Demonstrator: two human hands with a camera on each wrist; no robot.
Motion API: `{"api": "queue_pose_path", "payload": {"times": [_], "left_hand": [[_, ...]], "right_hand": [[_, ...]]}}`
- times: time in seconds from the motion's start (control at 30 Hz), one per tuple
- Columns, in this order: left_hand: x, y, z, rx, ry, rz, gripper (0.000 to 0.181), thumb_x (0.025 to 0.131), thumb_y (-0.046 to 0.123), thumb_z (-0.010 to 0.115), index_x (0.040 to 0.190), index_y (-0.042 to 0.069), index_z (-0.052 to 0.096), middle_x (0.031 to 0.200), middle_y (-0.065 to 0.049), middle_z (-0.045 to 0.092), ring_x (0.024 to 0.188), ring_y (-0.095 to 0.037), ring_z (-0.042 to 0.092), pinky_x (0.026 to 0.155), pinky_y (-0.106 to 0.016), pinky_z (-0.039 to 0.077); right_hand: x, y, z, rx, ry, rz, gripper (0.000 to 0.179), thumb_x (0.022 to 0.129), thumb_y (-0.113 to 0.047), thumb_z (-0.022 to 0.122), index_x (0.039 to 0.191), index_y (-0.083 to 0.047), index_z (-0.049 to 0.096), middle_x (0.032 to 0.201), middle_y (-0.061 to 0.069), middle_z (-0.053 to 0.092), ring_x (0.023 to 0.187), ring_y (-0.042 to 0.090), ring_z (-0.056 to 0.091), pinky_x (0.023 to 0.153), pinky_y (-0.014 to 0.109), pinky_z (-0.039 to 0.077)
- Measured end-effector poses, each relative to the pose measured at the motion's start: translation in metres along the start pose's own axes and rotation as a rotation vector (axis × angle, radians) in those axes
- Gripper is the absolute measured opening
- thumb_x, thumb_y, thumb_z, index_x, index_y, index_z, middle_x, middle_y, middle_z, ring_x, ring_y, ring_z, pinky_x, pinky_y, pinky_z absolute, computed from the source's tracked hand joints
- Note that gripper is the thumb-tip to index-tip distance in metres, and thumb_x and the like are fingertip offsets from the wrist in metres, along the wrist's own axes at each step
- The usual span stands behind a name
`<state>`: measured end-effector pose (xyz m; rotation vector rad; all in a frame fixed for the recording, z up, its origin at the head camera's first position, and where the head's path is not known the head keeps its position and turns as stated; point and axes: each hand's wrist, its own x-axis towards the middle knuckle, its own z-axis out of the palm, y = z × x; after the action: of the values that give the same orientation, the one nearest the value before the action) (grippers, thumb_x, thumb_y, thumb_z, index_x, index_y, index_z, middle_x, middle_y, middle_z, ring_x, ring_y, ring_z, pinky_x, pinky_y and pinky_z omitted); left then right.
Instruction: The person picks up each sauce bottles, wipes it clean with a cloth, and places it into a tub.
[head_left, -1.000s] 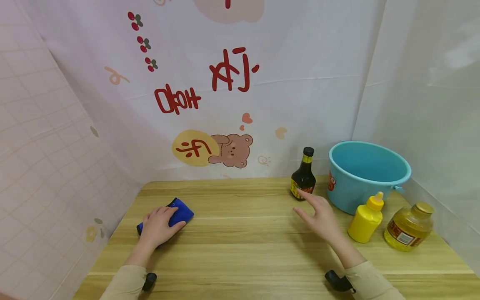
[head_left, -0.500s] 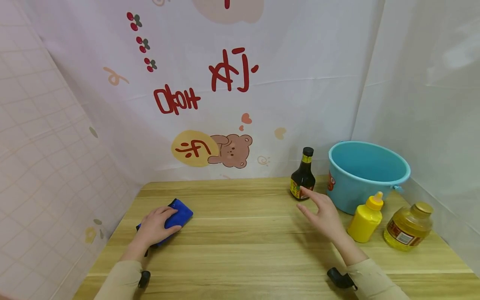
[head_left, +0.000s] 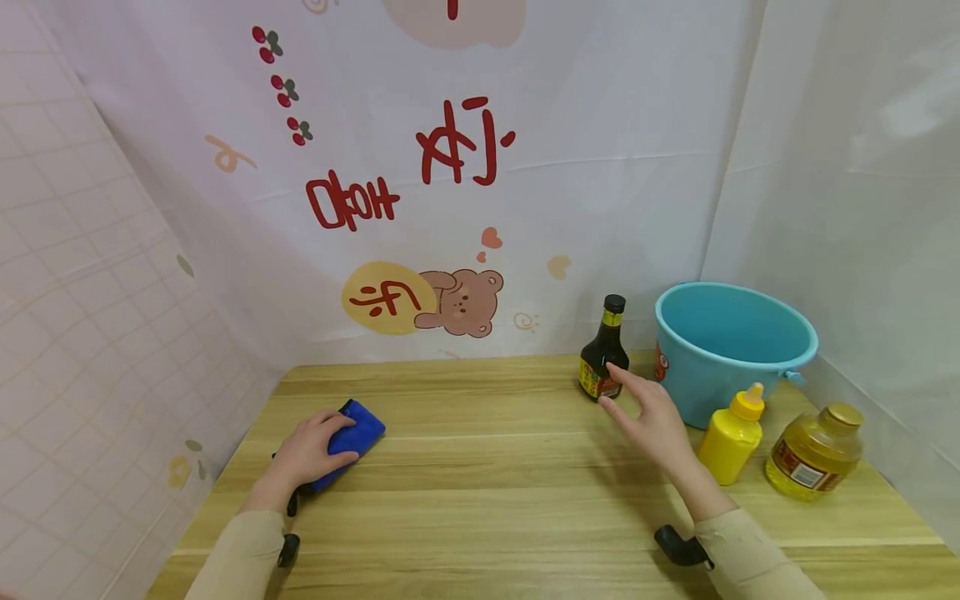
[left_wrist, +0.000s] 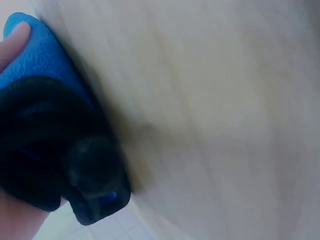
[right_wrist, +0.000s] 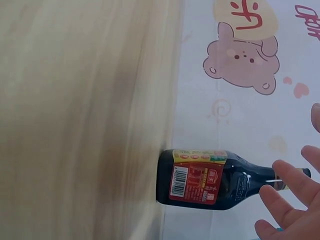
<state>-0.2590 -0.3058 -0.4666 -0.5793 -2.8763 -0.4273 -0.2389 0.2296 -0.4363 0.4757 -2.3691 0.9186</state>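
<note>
A folded blue cloth (head_left: pixel 362 432) with a dark edge lies on the table's left side. My left hand (head_left: pixel 307 450) rests over it, thumb toward the right; in the left wrist view a fingertip lies on the blue cloth (left_wrist: pixel 47 57). On the right, my right hand (head_left: pixel 651 421) hovers over the table, its fingers spread and holding nothing. Just beyond it stands a dark glass sauce bottle (head_left: pixel 604 358) with a yellow and red label. In the right wrist view my spread fingers appear in front of the neck of the sauce bottle (right_wrist: pixel 205 180).
A light blue bucket (head_left: pixel 720 367) stands at the back right corner. In front of it are a yellow squeeze bottle (head_left: pixel 727 446) and a jar-shaped bottle of yellow oil (head_left: pixel 813 454). A printed white sheet (head_left: pixel 585 108) hangs behind the wooden table (head_left: pixel 480 500).
My right hand has shifted slightly right and up in the head view. My left hand has slid a little to the left over the cloth. The bottles and the bucket stay put.
</note>
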Motion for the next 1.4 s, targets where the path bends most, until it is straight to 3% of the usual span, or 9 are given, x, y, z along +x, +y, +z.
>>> {"api": "queue_pose_path", "payload": {"times": [0.23,0.5,0.8,0.97,1.23,1.4], "left_hand": [[0.003,0.0,0.0,0.003,-0.005,-0.016,0.039,0.083,0.017,0.08,0.119,0.005,0.068,0.122,-0.021,0.058,0.107,-0.049,0.056,0.089,-0.063,0.045],[0.009,0.006,0.0,0.035,0.037,0.001,0.032,0.079,0.003,0.081,0.11,0.002,0.07,0.113,-0.019,0.063,0.1,-0.041,0.063,0.089,-0.057,0.048],[0.009,0.013,0.002,0.078,0.079,0.012,0.031,0.077,-0.002,0.081,0.106,0.001,0.072,0.107,-0.016,0.066,0.092,-0.038,0.066,0.084,-0.053,0.052],[0.007,0.014,0.002,0.071,0.117,0.026,0.03,0.077,-0.004,0.08,0.105,0.0,0.072,0.105,-0.015,0.067,0.091,-0.037,0.066,0.085,-0.055,0.051],[0.001,0.017,-0.001,0.006,0.175,0.032,0.03,0.078,-0.006,0.077,0.107,0.001,0.072,0.105,-0.013,0.067,0.093,-0.037,0.065,0.086,-0.056,0.05],[-0.002,0.02,-0.003,-0.03,0.192,0.024,0.032,0.079,-0.006,0.077,0.11,0.002,0.072,0.108,-0.014,0.067,0.095,-0.038,0.065,0.084,-0.054,0.052]], "right_hand": [[0.005,0.005,-0.003,0.01,0.009,0.032,0.052,0.092,-0.016,0.072,0.139,-0.001,0.055,0.127,0.023,0.062,0.115,0.043,0.055,0.099,0.062,0.037],[0.009,0.008,-0.006,0.026,0.02,0.067,0.05,0.093,-0.017,0.07,0.138,0.001,0.056,0.126,0.024,0.063,0.117,0.046,0.053,0.098,0.064,0.035],[0.014,0.007,-0.009,0.034,0.064,0.076,0.048,0.093,-0.015,0.07,0.136,0.002,0.057,0.134,0.024,0.057,0.121,0.045,0.05,0.101,0.063,0.035],[0.019,0.008,-0.011,0.042,0.083,0.078,0.049,0.093,-0.016,0.07,0.138,0.001,0.056,0.136,0.023,0.056,0.125,0.045,0.048,0.109,0.061,0.028],[0.024,0.009,-0.012,0.051,0.056,0.188,0.057,0.096,-0.026,0.067,0.146,-0.005,0.049,0.144,0.023,0.048,0.131,0.044,0.043,0.103,0.065,0.034],[0.029,0.009,-0.012,0.11,0.049,0.265,0.061,0.098,-0.03,0.064,0.15,-0.006,0.043,0.147,0.022,0.045,0.131,0.043,0.044,0.104,0.061,0.035]]}}
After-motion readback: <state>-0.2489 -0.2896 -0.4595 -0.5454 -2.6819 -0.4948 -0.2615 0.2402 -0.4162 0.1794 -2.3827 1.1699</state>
